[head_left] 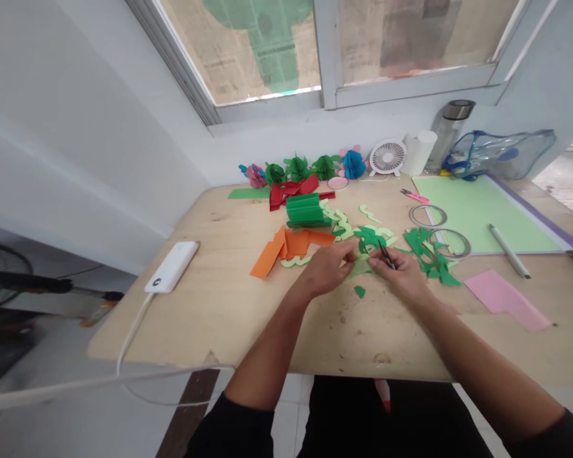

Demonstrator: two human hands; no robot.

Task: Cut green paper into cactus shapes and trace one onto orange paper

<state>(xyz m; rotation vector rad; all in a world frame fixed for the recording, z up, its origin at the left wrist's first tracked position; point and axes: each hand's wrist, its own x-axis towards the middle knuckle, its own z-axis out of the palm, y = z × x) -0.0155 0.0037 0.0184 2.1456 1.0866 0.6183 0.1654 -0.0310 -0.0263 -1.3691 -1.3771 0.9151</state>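
Observation:
My left hand [328, 266] is closed, its fingertips pinching a light green paper piece [361, 266] just above the table. My right hand [403, 275] is closed around a small dark pointed tool [386, 254], which looks like small scissors; its fingertips are at the paper's right side. Green paper cutouts [371, 235] and pale green wavy strips [342, 226] lie just beyond the hands. Closer to me, a small green scrap [360, 292] rests on the table. To the right of my right hand is a pile of green scraps [430, 254].
Folded orange paper [268, 254], pleated green paper [308, 210] and red paper [293, 191] lie left of centre. Tape rolls [451, 243], pink snips [415, 196], a pen [509, 251] and pink paper [506, 299] are at right. A white power bank [174, 267] sits left; a fan [388, 157] stands behind.

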